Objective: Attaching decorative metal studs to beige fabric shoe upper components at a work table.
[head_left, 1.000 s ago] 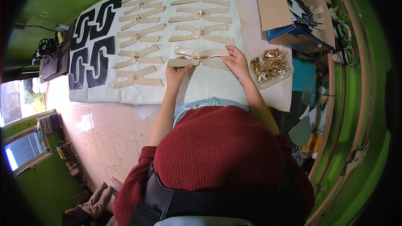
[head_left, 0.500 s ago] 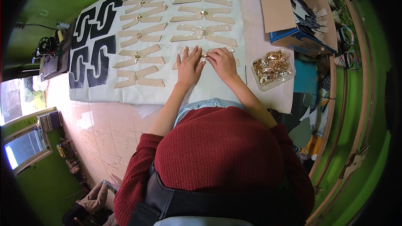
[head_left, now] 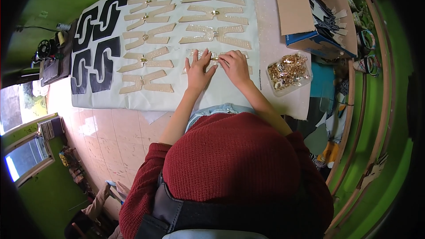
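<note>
A beige, textured X-shaped strap piece (head_left: pixel 250 69) lies on the white-covered table, largely hidden under my hands. Fingers of my left hand (head_left: pixel 200 73) stretch over its left side, spread and resting on it, with the thumb lower down near the middle. My right hand (head_left: pixel 236 67) has thumb and fingertips pinched at a small gold ornament (head_left: pixel 215 59) in the strap's centre. How far the fingertips reach around the ornament is hidden. Just beyond lies a similar beige strap (head_left: pixel 195 39) with a silvery ornament at its middle.
Several more beige straps (head_left: pixel 152 38) lie in two columns. Black S-like cut pieces (head_left: pixel 114 68) sit at the table's left. Right of my hands stands a clear tub (head_left: pixel 290 89) of gold ornaments, with an open cardboard box (head_left: pixel 294 11) of dark pieces behind it.
My hands stay at the same strap. The left fingers have spread slightly apart, and more of the gold ornament shows between the hands. The whole view has shifted a little.
</note>
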`<state>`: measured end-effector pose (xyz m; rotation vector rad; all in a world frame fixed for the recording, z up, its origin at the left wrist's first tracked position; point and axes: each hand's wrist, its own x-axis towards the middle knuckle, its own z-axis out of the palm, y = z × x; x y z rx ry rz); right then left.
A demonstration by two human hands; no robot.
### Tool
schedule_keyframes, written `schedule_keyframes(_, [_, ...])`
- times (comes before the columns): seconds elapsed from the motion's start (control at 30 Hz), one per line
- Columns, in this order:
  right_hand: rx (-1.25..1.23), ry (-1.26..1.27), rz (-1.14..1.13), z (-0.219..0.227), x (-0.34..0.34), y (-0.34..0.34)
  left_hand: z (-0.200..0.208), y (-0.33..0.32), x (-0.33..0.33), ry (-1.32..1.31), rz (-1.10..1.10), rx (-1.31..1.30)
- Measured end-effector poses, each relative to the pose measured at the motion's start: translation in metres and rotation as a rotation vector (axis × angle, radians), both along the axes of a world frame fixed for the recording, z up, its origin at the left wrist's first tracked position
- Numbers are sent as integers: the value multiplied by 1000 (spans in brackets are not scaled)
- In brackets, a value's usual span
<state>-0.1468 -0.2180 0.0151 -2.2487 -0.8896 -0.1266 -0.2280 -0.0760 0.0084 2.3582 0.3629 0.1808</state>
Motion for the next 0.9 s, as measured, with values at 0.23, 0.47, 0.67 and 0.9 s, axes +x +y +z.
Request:
schedule_keyframes(0.23, [-143,-135,-4,-10,-18,-31,5,2,-7,-7,-109,209])
schedule_keyframes(0.47, [-214,-61,35,-11,-13,-23,3,5,-4,-11,-97,351])
schedule_keyframes(0.67, [-244,-59,15,-10,-14,-22,0,10,-6,-45,-94,265])
schedule_keyframes(0.9, [-301,-78,-15,-10,-16,-24,3,3,-6,-14,-69,278])
